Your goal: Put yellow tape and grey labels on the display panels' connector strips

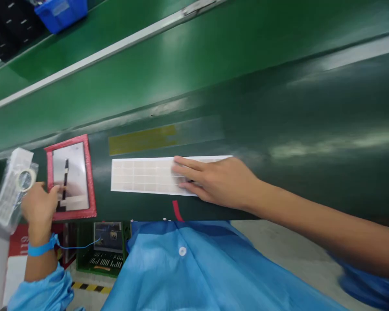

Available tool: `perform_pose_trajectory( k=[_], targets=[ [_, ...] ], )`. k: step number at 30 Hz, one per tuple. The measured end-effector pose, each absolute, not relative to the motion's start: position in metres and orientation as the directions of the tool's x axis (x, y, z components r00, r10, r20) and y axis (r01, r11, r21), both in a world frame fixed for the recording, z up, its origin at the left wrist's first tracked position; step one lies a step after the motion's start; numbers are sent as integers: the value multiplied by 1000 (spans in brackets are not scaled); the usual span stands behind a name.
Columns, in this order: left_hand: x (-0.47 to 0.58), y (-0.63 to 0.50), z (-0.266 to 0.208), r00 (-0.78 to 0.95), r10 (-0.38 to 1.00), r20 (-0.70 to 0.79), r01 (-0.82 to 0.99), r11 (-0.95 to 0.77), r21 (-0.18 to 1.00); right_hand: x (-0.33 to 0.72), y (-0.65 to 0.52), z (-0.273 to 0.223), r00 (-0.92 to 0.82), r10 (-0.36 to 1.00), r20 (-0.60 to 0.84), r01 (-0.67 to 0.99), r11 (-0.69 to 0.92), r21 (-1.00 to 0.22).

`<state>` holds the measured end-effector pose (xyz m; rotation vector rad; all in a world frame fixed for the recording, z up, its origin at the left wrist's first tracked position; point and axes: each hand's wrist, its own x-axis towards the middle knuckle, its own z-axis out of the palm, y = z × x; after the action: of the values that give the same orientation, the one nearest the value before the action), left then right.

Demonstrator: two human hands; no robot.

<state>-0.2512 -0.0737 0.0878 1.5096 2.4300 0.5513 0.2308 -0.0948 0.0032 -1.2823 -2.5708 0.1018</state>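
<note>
My right hand point(218, 179) lies on a white sheet of pale square labels point(142, 175), fingers stretched out over its right part. The sheet rests flat on the dark green bench. At the left, my left hand point(40, 202), slightly blurred, is between a roll of tape point(26, 179) and a red-framed sheet point(91, 185). Its thumb stands apart from the fingers, which are partly hidden; I see nothing held. A black-and-white pen-like stick point(65, 177) shows on the framed sheet. Under the tape roll is a clear plastic bag point(7, 194) with white label sheets in it.
A yellow strip point(139, 141) and clear tape lie behind the label sheet. A short red strip point(176, 210) marks the bench's front edge. The raised green belt point(197, 65) runs behind, with a blue bin point(61, 15). A blue cord runs from my left wristband point(42, 248).
</note>
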Motion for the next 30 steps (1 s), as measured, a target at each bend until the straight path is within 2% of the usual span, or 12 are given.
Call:
perform_pose_trajectory(
  k=[1,3,5,6,7,9,13,16,20,22,26,30],
  targets=[
    [-236,-69,90,-438,894,95,843,372,389,232,-89,8,-537,812,231,767,583,-267],
    [-192,-60,90,-369,907,202,897,290,334,233,-74,20,-352,886,303,689,464,-557],
    [-132,-55,86,-147,968,204,934,68,351,232,-57,32,-73,957,280,401,285,-871],
    [-98,-53,84,5,978,211,902,-95,421,229,-49,38,40,974,221,183,211,-960],
    [-65,-52,82,167,968,186,831,-240,502,225,-43,44,115,981,154,-38,159,-987],
    [-6,-51,76,389,913,125,685,-377,624,214,-34,54,143,988,55,-384,107,-917],
    [50,-41,67,448,892,63,585,-345,734,193,-27,64,72,997,9,-637,53,-769],
    [52,-28,67,395,917,54,585,-296,755,194,-15,62,47,998,29,-628,52,-776],
    [40,-2,65,359,933,29,585,-249,772,214,11,46,-113,986,123,-375,73,-924],
    [33,12,58,408,912,51,593,-307,744,224,24,34,-188,975,118,-278,62,-958],
    [13,32,31,489,849,200,680,-514,523,237,40,6,-42,999,13,-199,5,-980],
    [3,34,10,513,830,218,746,-557,366,238,39,-8,64,997,-36,-122,-28,-992]
  ],
)
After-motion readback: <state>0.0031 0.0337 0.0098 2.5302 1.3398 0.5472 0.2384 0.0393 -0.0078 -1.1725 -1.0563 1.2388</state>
